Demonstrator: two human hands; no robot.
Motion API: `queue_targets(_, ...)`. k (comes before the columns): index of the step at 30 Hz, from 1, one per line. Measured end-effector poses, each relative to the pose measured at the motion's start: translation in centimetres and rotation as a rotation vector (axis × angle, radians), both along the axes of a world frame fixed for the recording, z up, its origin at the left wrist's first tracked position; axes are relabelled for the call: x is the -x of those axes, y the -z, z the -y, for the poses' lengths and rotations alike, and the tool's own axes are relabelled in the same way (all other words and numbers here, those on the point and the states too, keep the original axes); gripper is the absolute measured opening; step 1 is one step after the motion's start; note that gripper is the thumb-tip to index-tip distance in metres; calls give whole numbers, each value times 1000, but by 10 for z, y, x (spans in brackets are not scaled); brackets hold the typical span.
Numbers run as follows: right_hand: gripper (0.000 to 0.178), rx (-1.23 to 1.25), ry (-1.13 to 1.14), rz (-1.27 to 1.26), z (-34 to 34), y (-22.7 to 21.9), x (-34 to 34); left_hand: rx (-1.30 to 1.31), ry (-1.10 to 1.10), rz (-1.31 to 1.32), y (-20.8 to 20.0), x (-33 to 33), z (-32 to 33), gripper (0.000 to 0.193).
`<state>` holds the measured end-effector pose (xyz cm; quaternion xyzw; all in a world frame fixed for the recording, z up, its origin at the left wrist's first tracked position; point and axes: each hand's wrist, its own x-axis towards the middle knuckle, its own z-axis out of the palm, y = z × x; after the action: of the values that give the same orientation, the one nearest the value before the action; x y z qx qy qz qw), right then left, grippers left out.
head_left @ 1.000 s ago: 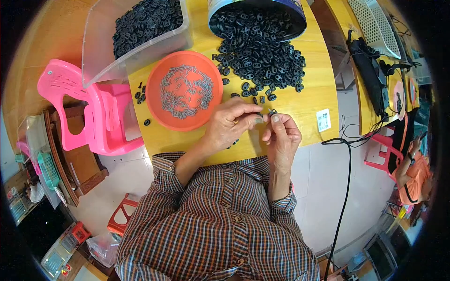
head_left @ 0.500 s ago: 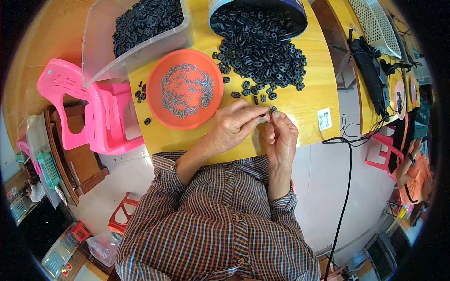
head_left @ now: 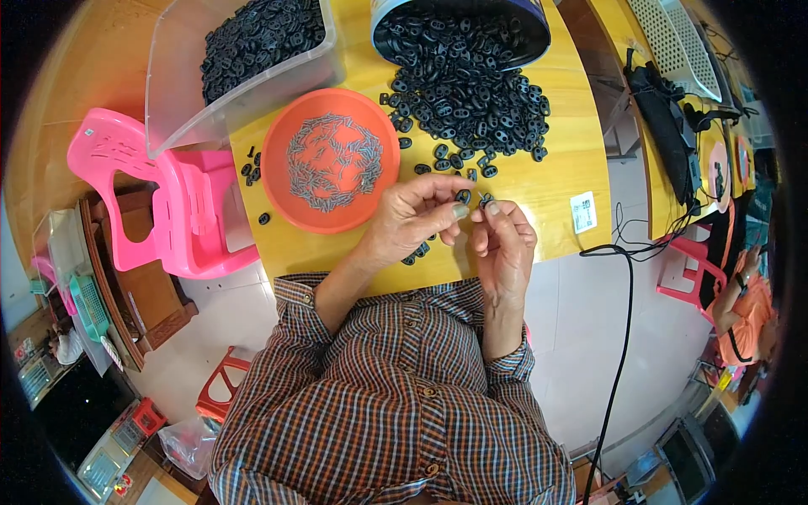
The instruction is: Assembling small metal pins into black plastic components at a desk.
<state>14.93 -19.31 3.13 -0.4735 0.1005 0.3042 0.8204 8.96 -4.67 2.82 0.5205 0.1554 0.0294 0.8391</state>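
Over the near edge of the yellow table, my left hand (head_left: 417, 220) pinches a small black oval piece with two holes (head_left: 463, 196) between thumb and forefinger. Close beside it on the right, my right hand (head_left: 507, 240) grips another small black piece (head_left: 486, 200) at its fingertips, and a thin metal pin seems to stick up there. Several black pieces (head_left: 414, 255) lie under my left hand, partly hidden by it. An orange-red plate (head_left: 276, 195) left of my hands holds many small grey metal pins (head_left: 368, 172).
Black pieces (head_left: 480, 109) spill from a tipped tub (head_left: 547, 38) at the back. A clear plastic bin (head_left: 244, 99) with more stands back left. Pink chair (head_left: 185, 210) at left; white label (head_left: 582, 212) and black cable (head_left: 627, 286) at right. Another person (head_left: 745, 311) sits far right.
My hands have moved slightly apart from their joined pinch. A black piece now shows in my left fingertips, and the loose pieces beneath that hand have come into view.
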Motion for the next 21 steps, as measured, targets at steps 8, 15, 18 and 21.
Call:
queue_targets(8, 12, 92, -34, 86, -2, -9, 6, 34, 11, 27, 3, -1, -2, 29)
queue_targets(15, 11, 162, -44, 92, -3, -10, 7, 20, -14, 52, 2, -1, 0, 29)
queue_targets(18, 10, 161, -43, 89, -3, -11, 7, -13, -11, 47, 1, -1, -1, 29)
queue_targets(21, 10, 167, -58, 122, -3, -10, 8, -58, 7, 47, 3, 1, -1, 30)
